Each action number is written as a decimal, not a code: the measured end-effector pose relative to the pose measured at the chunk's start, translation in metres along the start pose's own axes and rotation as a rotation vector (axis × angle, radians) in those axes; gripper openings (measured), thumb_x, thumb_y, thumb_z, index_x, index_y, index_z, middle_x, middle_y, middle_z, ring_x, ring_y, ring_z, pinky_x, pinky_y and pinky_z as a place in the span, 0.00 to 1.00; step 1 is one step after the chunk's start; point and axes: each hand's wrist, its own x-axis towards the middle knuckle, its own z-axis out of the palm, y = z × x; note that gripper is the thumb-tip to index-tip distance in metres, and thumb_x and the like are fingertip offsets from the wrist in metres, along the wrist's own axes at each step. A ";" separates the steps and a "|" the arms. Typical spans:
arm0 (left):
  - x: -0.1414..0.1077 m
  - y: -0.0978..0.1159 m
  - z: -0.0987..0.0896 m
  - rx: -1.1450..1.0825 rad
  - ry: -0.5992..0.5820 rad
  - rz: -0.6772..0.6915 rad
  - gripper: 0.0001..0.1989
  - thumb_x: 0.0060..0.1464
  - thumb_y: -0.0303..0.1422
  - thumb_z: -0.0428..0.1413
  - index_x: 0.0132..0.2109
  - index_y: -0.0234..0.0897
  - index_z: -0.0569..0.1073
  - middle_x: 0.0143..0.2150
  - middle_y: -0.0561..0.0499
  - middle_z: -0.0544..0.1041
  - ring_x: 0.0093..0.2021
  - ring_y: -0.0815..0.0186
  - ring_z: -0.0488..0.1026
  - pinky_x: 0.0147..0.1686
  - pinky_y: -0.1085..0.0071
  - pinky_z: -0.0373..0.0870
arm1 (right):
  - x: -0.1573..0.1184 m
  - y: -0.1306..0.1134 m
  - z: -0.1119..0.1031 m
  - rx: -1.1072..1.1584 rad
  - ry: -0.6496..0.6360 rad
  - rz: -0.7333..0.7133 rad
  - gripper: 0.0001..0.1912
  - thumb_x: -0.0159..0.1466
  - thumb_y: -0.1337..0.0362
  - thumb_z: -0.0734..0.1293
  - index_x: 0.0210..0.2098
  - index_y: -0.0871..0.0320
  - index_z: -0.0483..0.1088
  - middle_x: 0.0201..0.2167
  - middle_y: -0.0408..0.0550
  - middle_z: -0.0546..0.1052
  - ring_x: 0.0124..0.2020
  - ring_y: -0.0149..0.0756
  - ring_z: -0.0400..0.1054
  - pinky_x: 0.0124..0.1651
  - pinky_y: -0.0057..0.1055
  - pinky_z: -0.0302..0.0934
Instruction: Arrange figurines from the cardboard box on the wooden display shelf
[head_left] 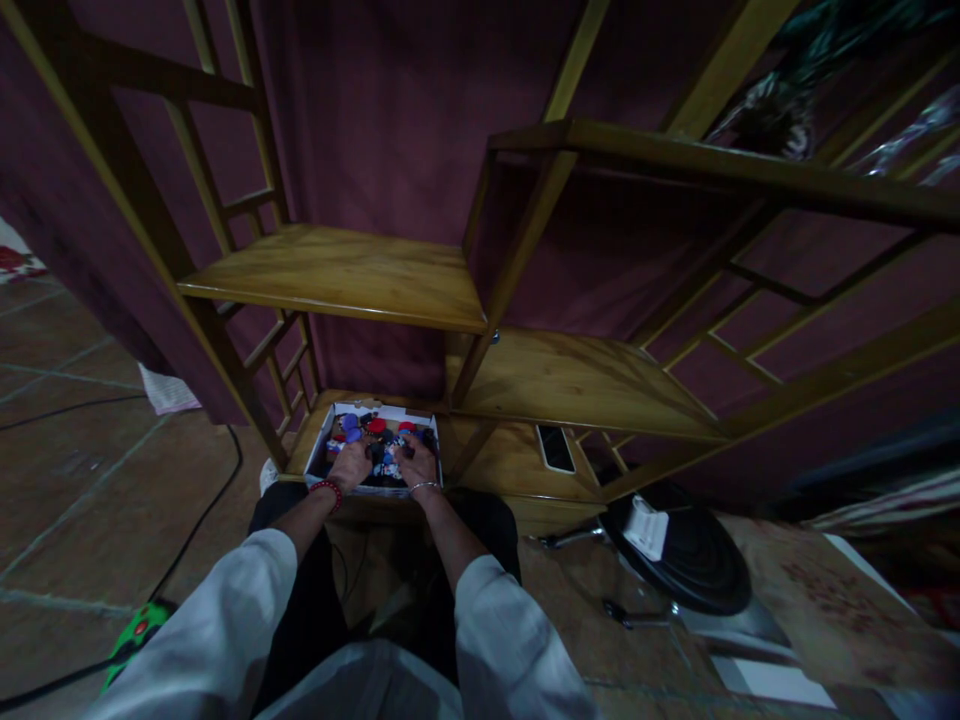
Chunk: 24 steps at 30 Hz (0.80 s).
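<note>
A shallow white box (397, 413) sits on the low wooden shelf in front of my knees. Inside it lie several small items in red, purple-blue, black and white, too small and dim to name. My left hand (350, 466) reaches into the left half of the box, its fingers curled together among the items. On the right side of the box, my right hand (417, 464) is also curled, close to a blue-and-white patterned item (387, 460). What lies between the fingers of either hand cannot be made out.
Wooden shelving rises around the box, with a shelf board (337, 270) above it. A phone (556, 448) lies to the right on the low shelf. A black round stool seat (690, 555) with a white object stands at right. A green power strip (139, 635) and cables lie at left.
</note>
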 end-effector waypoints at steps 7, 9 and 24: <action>-0.002 0.001 0.000 -0.034 0.011 0.035 0.19 0.52 0.23 0.44 0.50 0.36 0.68 0.43 0.45 0.75 0.44 0.65 0.71 0.45 0.74 0.63 | -0.001 -0.006 -0.005 -0.124 -0.053 0.004 0.15 0.55 0.64 0.62 0.42 0.54 0.68 0.39 0.42 0.74 0.41 0.30 0.67 0.47 0.27 0.59; -0.004 0.002 -0.001 -0.047 0.013 0.046 0.20 0.51 0.23 0.44 0.50 0.36 0.68 0.43 0.45 0.75 0.44 0.65 0.71 0.44 0.74 0.64 | -0.001 -0.007 -0.004 -0.121 -0.065 0.013 0.14 0.55 0.65 0.61 0.41 0.53 0.68 0.38 0.41 0.74 0.40 0.30 0.68 0.46 0.26 0.60; -0.008 0.002 -0.003 -0.049 -0.003 0.053 0.20 0.52 0.26 0.44 0.52 0.40 0.67 0.43 0.48 0.75 0.43 0.67 0.71 0.45 0.74 0.63 | -0.006 -0.015 -0.006 -0.170 -0.125 -0.010 0.14 0.55 0.68 0.62 0.41 0.53 0.69 0.36 0.41 0.75 0.38 0.30 0.69 0.44 0.24 0.60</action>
